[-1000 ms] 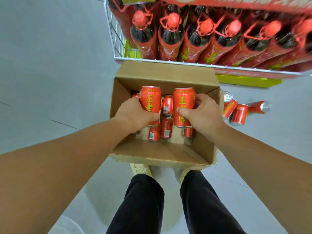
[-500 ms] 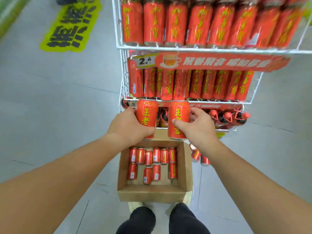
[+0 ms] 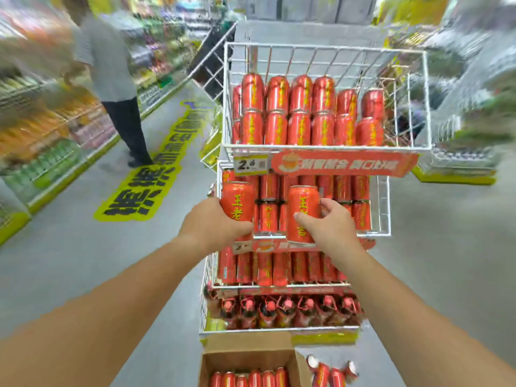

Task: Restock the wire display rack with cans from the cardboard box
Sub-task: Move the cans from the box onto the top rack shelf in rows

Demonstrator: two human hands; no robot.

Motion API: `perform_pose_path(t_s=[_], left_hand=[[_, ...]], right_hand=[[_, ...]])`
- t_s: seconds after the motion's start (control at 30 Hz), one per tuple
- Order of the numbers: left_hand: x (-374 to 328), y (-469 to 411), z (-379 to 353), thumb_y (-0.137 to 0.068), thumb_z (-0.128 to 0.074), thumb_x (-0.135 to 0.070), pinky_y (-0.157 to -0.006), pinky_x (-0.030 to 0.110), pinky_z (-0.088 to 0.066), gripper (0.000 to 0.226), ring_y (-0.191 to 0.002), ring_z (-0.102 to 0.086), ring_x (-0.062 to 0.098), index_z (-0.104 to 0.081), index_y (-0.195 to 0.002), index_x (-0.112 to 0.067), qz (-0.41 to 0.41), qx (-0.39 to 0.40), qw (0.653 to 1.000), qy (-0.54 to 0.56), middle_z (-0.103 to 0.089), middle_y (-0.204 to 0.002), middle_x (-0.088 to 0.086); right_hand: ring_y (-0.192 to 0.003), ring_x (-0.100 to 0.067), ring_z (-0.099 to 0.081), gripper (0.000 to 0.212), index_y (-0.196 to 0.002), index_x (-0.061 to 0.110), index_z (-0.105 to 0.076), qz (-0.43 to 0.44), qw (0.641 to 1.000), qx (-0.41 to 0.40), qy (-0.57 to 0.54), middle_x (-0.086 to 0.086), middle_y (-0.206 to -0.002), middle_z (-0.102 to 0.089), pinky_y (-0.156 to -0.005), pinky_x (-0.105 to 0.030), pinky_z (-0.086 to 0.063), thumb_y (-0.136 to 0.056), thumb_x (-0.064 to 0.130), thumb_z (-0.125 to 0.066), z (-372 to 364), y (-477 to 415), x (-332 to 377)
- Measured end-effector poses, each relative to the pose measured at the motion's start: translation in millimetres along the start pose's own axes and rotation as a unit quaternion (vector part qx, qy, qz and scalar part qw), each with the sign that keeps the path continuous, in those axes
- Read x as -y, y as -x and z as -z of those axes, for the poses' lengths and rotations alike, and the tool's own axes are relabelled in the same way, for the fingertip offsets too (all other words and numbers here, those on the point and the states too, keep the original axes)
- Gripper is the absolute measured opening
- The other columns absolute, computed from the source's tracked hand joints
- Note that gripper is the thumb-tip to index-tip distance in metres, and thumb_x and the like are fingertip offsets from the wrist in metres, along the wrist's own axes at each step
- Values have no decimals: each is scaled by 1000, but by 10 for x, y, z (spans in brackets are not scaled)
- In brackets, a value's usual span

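Observation:
My left hand (image 3: 208, 226) grips a red can (image 3: 237, 202) with yellow characters, held upright in front of the second tier of the white wire display rack (image 3: 382, 191). My right hand (image 3: 332, 227) grips a second red can (image 3: 303, 212) beside it, also upright. Both cans are level with that tier's stacked cans. The top basket (image 3: 324, 148) holds two layers of cans with a gap at its right end. The open cardboard box (image 3: 248, 356) stands on the floor at the rack's foot with a row of cans inside.
A person (image 3: 111, 79) stands in the aisle at the far left, by store shelves (image 3: 42, 129). A yellow floor sticker (image 3: 150, 180) lies left of the rack. Red bottles (image 3: 279, 311) fill the lowest tier. Three loose cans (image 3: 331, 371) lie on the floor right of the box.
Both hands lifted a can each out of the box and raised them from the lowest tier to the second tier. The view tilted up from the box to the whole rack.

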State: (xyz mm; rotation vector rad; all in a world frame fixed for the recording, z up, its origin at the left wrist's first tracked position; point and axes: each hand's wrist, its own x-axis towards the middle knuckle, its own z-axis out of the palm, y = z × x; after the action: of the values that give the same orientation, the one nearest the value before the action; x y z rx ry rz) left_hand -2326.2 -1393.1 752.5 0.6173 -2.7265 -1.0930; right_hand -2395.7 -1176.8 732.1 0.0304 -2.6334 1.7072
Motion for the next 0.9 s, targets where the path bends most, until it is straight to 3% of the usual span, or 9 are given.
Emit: perform_pose_path(t_s=[0.07, 0.17, 0.3, 0.47, 0.53, 0.67, 0.77, 0.9], left_hand=[[-235, -34, 193, -57, -80, -49, -73, 36, -59, 38, -71, -71, 15, -72, -81, -20, -13, -3, 1000, 9, -74, -72, -3], [-594, -90, 378, -61, -83, -45, -73, 35, -60, 35, -72, -72, 15, -74, -81, -18, -42, -7, 999, 22, -75, -73, -1], [-1068, -179, 474, -68, -85, -41, -63, 29, -55, 29, -63, -66, 15, -73, -81, -18, -63, -9, 997, 54, -72, -68, -2], [-1612, -478, 371, -56, -84, -49, -64, 43, -61, 53, -65, -70, 25, -73, -91, -11, -65, -20, 995, 75, -74, -71, 6], [-1839, -615, 276, -57, -85, -48, -59, 39, -59, 51, -62, -69, 24, -72, -93, -14, -66, -22, 995, 76, -73, -69, 3], [-2303, -931, 47, -66, -88, -40, -58, 30, -54, 36, -63, -66, 16, -65, -85, -20, -63, -28, 995, 73, -70, -70, 0], [-2653, -1181, -150, -69, -86, -45, -55, 29, -47, 40, -68, -64, 16, -61, -84, -18, -54, -42, 997, 47, -69, -74, 2], [-2995, -1548, -444, -60, -84, -56, -69, 36, -57, 52, -77, -69, 19, -66, -87, -15, -44, -53, 997, 24, -73, -79, 4]], right_hand=[[-101, -17, -66, 69, -129, 12, -62, 18, 1000, -18, 9, 0, -112, -70, -96, -39, -52, -69, 39, -83, 146, -31, 266], [-99, -17, -68, 79, -121, 15, -67, 42, 999, -34, -7, 1, -108, -72, -94, -42, -54, -53, 55, -76, 345, -121, 573], [-94, -15, -69, 63, -115, 20, -68, 66, 997, -28, -14, 4, -103, -72, -84, -37, -57, -59, 49, -74, 652, -302, 897], [-102, -16, -66, 84, -129, 21, -61, 85, 995, -35, -26, 2, -117, -68, -91, -43, -56, -54, 57, -72, 1029, -795, 1016], [-99, -16, -67, 84, -128, 22, -61, 87, 995, -31, -32, 2, -117, -68, -89, -43, -57, -53, 58, -72, 1189, -1044, 1000], [-96, -18, -68, 80, -126, 24, -57, 94, 995, -25, -33, 1, -113, -67, -87, -44, -57, -55, 53, -76, 1527, -1566, 994], [-91, -17, -67, 54, -118, 24, -56, 104, 994, -22, -25, 5, -104, -65, -84, -39, -56, -72, 34, -82, 1772, -1975, 996], [-87, -11, -63, 47, -120, 22, -55, 115, 993, -4, -38, 11, -97, -60, -78, -29, -48, -80, 22, -80, 1967, -2509, 902]])
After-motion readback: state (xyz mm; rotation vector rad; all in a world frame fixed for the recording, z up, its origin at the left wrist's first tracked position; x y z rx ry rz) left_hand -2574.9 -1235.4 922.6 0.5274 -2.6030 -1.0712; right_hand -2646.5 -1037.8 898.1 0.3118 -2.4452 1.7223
